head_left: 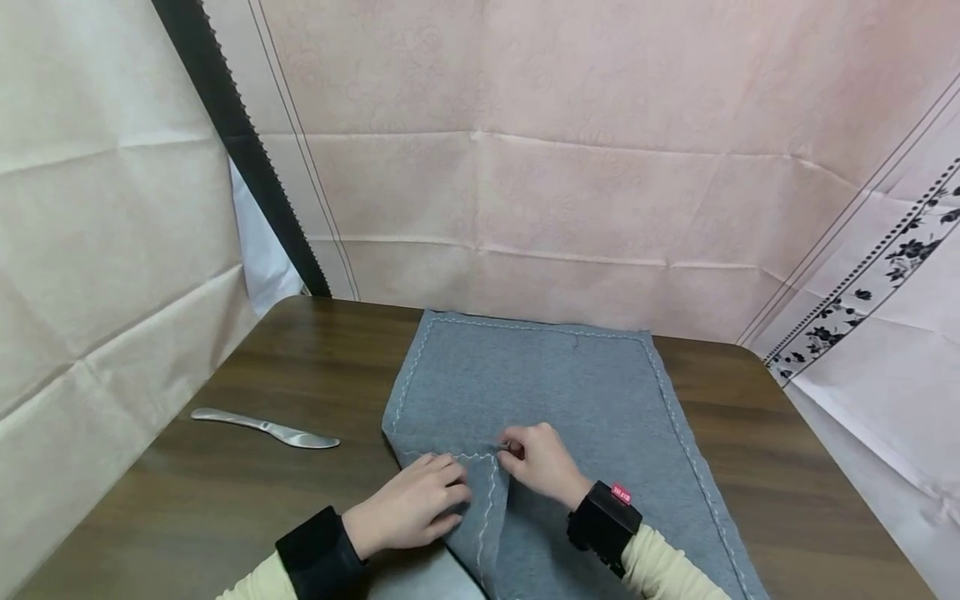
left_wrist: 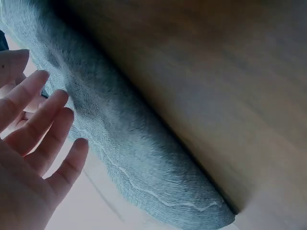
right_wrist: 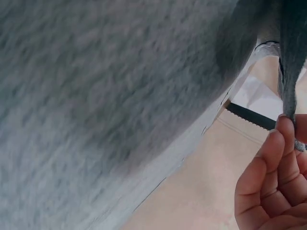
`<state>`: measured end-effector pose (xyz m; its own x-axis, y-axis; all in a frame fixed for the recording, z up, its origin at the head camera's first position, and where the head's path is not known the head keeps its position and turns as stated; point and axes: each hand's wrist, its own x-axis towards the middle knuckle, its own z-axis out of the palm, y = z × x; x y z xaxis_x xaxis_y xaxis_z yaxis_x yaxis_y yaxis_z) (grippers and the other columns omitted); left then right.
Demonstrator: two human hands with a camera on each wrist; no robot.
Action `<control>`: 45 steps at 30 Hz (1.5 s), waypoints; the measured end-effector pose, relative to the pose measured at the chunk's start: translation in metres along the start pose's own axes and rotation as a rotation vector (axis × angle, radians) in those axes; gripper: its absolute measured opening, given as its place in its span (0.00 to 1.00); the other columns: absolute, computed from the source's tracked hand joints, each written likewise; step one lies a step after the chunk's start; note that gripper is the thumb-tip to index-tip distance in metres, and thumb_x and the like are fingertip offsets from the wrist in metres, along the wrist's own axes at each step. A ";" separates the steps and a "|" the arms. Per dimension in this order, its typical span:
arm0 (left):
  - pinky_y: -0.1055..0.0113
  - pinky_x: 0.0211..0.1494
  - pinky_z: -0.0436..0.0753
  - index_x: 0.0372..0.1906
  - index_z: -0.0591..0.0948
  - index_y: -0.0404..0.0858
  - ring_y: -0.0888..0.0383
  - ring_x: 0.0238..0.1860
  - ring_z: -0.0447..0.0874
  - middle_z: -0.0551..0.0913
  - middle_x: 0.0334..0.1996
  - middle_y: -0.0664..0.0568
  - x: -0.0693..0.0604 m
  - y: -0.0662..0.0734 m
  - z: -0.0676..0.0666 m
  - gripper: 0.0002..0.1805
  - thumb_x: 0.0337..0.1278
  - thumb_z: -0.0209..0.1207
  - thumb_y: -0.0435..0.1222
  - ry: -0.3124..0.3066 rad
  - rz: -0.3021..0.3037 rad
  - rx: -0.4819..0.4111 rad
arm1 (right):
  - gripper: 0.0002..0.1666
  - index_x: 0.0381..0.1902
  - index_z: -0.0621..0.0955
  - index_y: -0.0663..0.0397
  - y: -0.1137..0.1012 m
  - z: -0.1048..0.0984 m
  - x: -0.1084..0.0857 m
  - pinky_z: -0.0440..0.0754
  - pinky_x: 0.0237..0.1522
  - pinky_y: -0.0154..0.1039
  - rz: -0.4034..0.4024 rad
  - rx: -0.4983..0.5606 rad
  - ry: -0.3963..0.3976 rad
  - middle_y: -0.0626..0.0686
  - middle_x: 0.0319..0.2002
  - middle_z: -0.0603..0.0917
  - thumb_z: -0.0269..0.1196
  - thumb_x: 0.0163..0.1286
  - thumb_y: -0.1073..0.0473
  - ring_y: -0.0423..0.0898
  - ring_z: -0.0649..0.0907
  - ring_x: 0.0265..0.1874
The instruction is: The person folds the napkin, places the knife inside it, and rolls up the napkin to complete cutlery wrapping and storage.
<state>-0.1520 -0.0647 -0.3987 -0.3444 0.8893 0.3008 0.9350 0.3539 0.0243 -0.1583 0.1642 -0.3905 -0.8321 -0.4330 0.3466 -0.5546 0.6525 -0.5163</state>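
Pinches the tip of a folded corner flap (head_left: 482, 517) of a stitched blue-gray cloth (head_left: 525, 383) between the thumb and fingertips of the right hand (head_left: 542, 461), at a brown wooden table (head_left: 210, 492). Holds the fabric in a narrow grip, with fingers curled toward the thumb, as seen close up from the right wrist. Lays the left hand (head_left: 412, 504) over the outer side of the flap, beside the diagonal fold, with fingers slightly bent and parted in a loose, fairly wide pose. Leaves the exact contact between left fingertips and fabric impossible to tell from the wrist view.

Spreads the cloth across the middle of the tabletop, as far as the back edge, with the near-left corner turned inward onto the upper surface. Shows white zigzag stitching (head_left: 540, 327) just inside the cloth's edges, and along the flap's edges too. Includes a silver table knife (head_left: 264, 426) flat on the wood to the left of the cloth, well apart from the pinched tip, with the blade end nearer the cloth. Wears black wristbands (head_left: 603, 527) over pale yellow sleeves (head_left: 667, 567), with a red tag (head_left: 621, 493) on the right band. Set before a creased pale pink backdrop (head_left: 555, 200), edged at left by a black strip (head_left: 242, 142) and at right by a black-and-white floral border (head_left: 900, 268).
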 end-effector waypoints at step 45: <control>0.63 0.50 0.69 0.46 0.80 0.47 0.59 0.50 0.71 0.76 0.46 0.56 0.006 0.010 0.005 0.13 0.54 0.60 0.43 -0.117 0.023 -0.014 | 0.06 0.33 0.82 0.63 0.043 -0.047 0.002 0.63 0.14 0.32 0.353 0.016 0.178 0.44 0.09 0.70 0.61 0.56 0.69 0.36 0.67 0.08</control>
<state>-0.1450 -0.0541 -0.4012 -0.3298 0.9250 0.1885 0.9435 0.3298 0.0322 -0.1834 0.2205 -0.3749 -0.9589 -0.0685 0.2754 -0.2360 0.7315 -0.6397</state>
